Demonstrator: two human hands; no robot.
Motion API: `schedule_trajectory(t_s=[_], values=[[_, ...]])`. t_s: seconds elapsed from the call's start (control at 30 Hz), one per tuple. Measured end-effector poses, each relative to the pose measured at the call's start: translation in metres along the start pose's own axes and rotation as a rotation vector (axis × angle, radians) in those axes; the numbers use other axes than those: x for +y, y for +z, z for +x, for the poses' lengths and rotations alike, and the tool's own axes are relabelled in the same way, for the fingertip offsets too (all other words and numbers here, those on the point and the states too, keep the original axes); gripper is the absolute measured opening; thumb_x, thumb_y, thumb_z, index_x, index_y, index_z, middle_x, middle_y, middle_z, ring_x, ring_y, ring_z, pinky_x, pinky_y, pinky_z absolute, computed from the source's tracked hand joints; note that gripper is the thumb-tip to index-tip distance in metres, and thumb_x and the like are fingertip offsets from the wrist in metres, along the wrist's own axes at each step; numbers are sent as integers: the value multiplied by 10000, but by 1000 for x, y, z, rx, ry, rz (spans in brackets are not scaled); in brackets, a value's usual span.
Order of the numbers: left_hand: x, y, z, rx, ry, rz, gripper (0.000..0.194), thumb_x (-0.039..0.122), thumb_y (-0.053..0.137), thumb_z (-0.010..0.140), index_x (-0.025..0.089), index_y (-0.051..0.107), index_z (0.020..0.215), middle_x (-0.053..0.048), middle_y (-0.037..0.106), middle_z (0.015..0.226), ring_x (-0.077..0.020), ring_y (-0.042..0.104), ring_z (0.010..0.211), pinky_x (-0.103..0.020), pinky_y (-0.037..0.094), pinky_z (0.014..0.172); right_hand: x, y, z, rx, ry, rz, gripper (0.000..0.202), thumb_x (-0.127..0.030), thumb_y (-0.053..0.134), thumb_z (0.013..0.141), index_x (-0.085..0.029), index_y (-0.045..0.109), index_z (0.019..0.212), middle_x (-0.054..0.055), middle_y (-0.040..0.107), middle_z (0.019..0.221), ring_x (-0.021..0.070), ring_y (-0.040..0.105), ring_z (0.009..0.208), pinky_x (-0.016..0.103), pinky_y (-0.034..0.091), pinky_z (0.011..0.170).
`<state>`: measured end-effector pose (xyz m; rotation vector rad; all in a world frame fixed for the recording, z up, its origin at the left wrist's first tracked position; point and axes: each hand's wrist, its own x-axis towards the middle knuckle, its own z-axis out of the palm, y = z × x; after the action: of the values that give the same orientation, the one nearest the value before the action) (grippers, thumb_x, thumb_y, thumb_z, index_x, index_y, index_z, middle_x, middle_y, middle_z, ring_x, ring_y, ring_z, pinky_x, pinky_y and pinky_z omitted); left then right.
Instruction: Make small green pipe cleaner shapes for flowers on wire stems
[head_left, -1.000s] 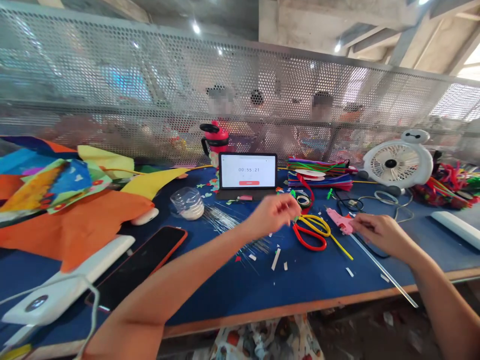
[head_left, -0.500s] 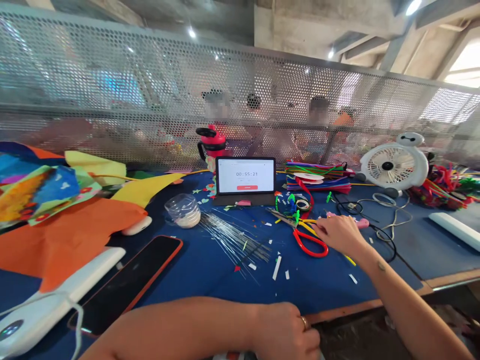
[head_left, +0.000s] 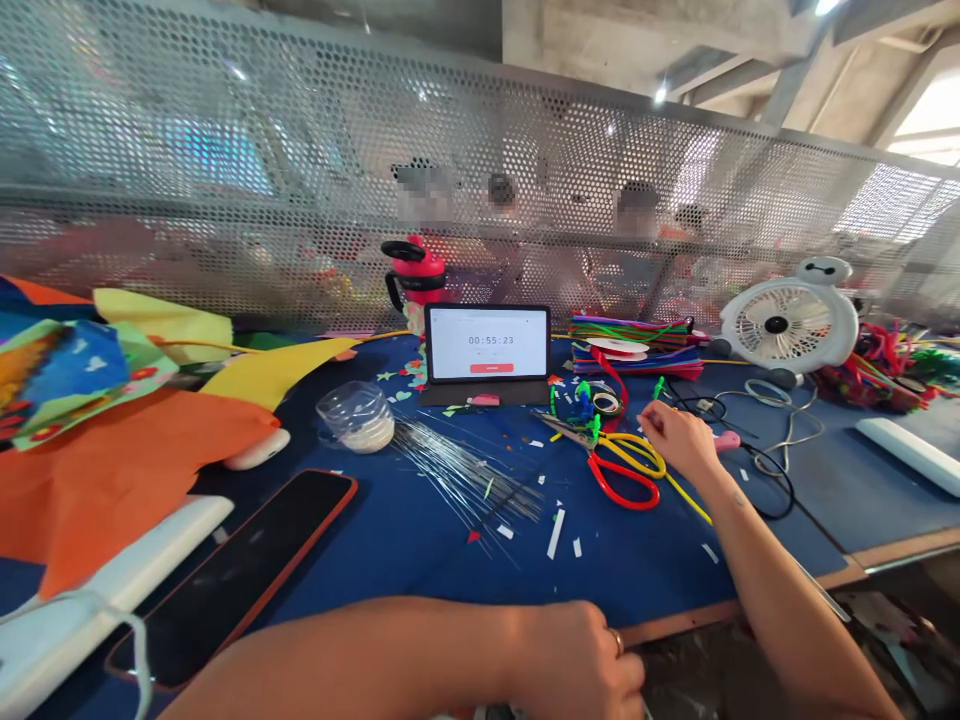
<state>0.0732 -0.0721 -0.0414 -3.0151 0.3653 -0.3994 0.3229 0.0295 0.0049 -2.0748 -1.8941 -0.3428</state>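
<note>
Left hand drawn back to table edge; right hand half-hides pink glue gun; cannot tell either's grasp.

And the pink glue gun is partly covered by the right hand, beside the scissors; the left hand is curled near the table edge, 00:55:23 displayed on the tablet!
</note>
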Motion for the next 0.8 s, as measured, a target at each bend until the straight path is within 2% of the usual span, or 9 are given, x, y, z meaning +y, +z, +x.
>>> schedule_trajectory(t_s=[0.23,0.33,0.43,0.6,0.7,0.8], values=[[-4,4,2,-22,-5,-38,177,278,528,805,169,556,669,-19,541,632,-146,545,492,-304,340,369,6,-5,-9,-11,-14,97,308,-444,394,882,-232,617,888,12,675,676,187,611,627,247,287,532],[-5,3,2,-12,-18,-48,208,301,523,815,172,556,655,-14,542,624,-145,536,482,-304,339,362,4,-4,-10,-98,-94,148,269,-438,456,851,-236,633,852,-3,659,629,167,596,588,238,286,519],[-4,2,1,-12,-23,-45,152,257,558,782,171,561,656,0,536,623,-141,547,503,-297,346,372,0,0,-12,-197,-196,199,242,-418,496,830,-227,644,814,-8,650,603,156,598,598,225,292,517],[-5,1,1,-17,-28,-49,114,232,567,770,173,564,672,7,546,643,-134,544,510,-293,349,382,-6,6,-14,-305,-300,270,242,-404,490,839,-217,643,863,-20,659,619,125,588,551,209,311,508],[-5,2,1,-20,-40,-56,171,271,545,794,172,561,656,5,548,637,-134,537,499,-299,335,373,-5,4,-13,-287,-294,281,269,-425,474,847,-215,642,849,-12,655,621,134,591,567,212,315,511],[-6,3,1,-23,-32,-52,169,274,550,788,173,555,653,2,543,634,-138,544,503,-302,320,368,3,0,-11,-153,-206,304,335,-463,436,861,-200,637,816,3,623,568,144,569,533,224,327,510]])
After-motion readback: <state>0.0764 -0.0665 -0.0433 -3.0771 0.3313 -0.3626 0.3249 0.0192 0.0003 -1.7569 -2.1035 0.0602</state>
